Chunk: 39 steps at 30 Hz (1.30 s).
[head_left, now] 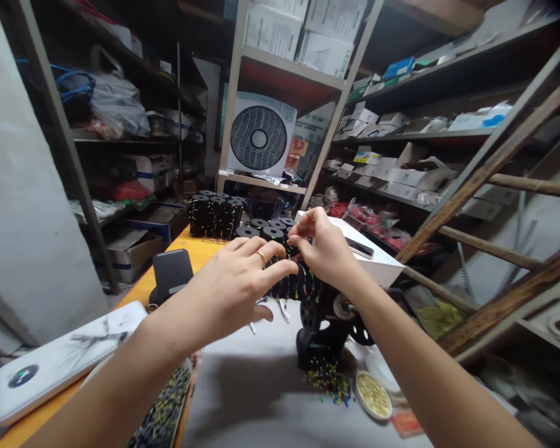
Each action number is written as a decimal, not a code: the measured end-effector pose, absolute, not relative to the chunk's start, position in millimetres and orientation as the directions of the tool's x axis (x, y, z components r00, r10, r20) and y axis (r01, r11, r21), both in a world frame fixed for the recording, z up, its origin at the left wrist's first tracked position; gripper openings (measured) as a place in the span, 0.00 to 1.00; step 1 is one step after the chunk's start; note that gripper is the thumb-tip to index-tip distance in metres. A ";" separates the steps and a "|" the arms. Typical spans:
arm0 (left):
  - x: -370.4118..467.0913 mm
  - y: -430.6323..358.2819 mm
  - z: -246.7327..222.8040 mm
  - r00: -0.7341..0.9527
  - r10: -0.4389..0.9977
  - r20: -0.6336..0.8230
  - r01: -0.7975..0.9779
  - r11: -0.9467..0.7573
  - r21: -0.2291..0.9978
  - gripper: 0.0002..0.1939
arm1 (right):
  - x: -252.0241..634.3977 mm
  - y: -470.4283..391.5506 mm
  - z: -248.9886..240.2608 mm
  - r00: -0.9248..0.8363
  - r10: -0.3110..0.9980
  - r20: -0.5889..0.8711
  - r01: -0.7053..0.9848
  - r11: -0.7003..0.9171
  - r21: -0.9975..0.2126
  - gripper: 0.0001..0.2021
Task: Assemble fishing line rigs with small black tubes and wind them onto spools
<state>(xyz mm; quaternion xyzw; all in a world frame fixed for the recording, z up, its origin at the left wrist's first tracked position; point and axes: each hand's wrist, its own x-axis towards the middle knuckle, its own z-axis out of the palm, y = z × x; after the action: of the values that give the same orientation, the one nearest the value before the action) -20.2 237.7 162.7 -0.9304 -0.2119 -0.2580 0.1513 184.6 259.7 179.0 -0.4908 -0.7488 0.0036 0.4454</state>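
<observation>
My left hand reaches over the bench with its fingers extended and the thumb apart; a ring is on one finger. Facing it, my right hand has thumb and forefinger pinched together, but whatever is between them is too small to make out. Both hands are in front of a group of round black foam spools dotted with small coloured pieces. Below the right hand stands a small black machine with perforated wheels, partly hidden by the forearm. Thin pale strips hang below the hands.
A pile of coloured beads lies near a dish of gold-coloured small parts. At left are a white power bank, a black stand and a tray of dark small parts. A white box and wooden ladder are right.
</observation>
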 end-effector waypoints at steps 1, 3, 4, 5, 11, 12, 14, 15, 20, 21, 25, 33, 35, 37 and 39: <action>-18.5 238.5 161.8 0.775 0.316 0.547 0.481 -0.857 -0.186 0.32 | 185.9 265.1 180.7 -0.132 0.747 0.652 0.749 0.506 -0.428 0.11; -16.6 239.2 161.3 0.767 0.320 0.555 0.495 -0.847 -0.196 0.29 | 187.9 275.0 182.6 -0.156 0.757 0.635 0.779 0.490 -0.392 0.11; -16.1 239.2 161.6 0.764 0.322 0.560 0.499 -0.845 -0.195 0.27 | 188.6 279.4 183.0 -0.170 0.760 0.628 0.791 0.485 -0.373 0.12; -15.8 239.0 161.9 0.759 0.323 0.565 0.501 -0.844 -0.191 0.26 | 189.1 283.4 183.4 -0.184 0.761 0.622 0.801 0.482 -0.354 0.13; -14.6 240.0 159.5 0.731 0.324 0.601 0.514 -0.841 -0.172 0.24 | 189.3 287.3 192.4 -0.218 0.722 0.656 0.813 0.507 -0.288 0.12; -14.6 240.5 158.7 0.727 0.320 0.608 0.511 -0.843 -0.167 0.23 | 189.0 281.8 195.0 -0.207 0.702 0.682 0.809 0.514 -0.284 0.12; -14.8 240.7 157.8 0.719 0.316 0.619 0.503 -0.852 -0.148 0.21 | 188.2 264.6 198.7 -0.173 0.647 0.743 0.797 0.535 -0.280 0.11; -15.0 240.4 157.9 0.714 0.321 0.622 0.500 -0.856 -0.133 0.21 | 187.5 253.5 198.9 -0.158 0.617 0.771 0.787 0.550 -0.279 0.10; -15.8 235.0 162.8 0.671 0.436 0.600 0.543 -0.840 0.003 0.21 | 182.9 197.5 180.2 -0.129 0.582 0.803 0.617 0.681 -0.395 0.10; -15.9 234.0 163.8 0.663 0.458 0.592 0.550 -0.835 0.030 0.20 | 182.3 190.4 174.3 -0.133 0.598 0.791 0.588 0.690 -0.423 0.10; -16.1 231.9 165.9 0.634 0.503 0.587 0.570 -0.817 0.084 0.20 | 182.2 182.0 157.3 -0.151 0.609 0.779 0.624 0.670 -0.402 0.09; -16.1 231.4 164.8 0.626 0.508 0.592 0.576 -0.813 0.087 0.20 | 179.0 191.2 156.3 -0.112 0.605 0.788 0.603 0.672 -0.430 0.09; -15.9 231.2 164.5 0.626 0.507 0.593 0.577 -0.812 0.085 0.19 | 178.1 192.0 156.4 -0.137 0.607 0.783 0.622 0.668 -0.409 0.09; -15.5 231.3 164.4 0.628 0.506 0.591 0.575 -0.813 0.085 0.19 | 178.2 192.4 156.6 -0.166 0.607 0.777 0.640 0.666 -0.383 0.10; -15.0 232.1 164.5 0.629 0.507 0.589 0.576 -0.813 0.084 0.19 | 179.4 191.9 157.0 -0.195 0.612 0.767 0.648 0.667 -0.367 0.10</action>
<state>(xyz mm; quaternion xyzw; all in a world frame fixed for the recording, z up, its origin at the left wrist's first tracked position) -15.0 232.1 164.5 -0.9008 -0.3005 -0.3083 0.0563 179.4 191.9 157.0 -0.4078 -0.7727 -0.0188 0.4861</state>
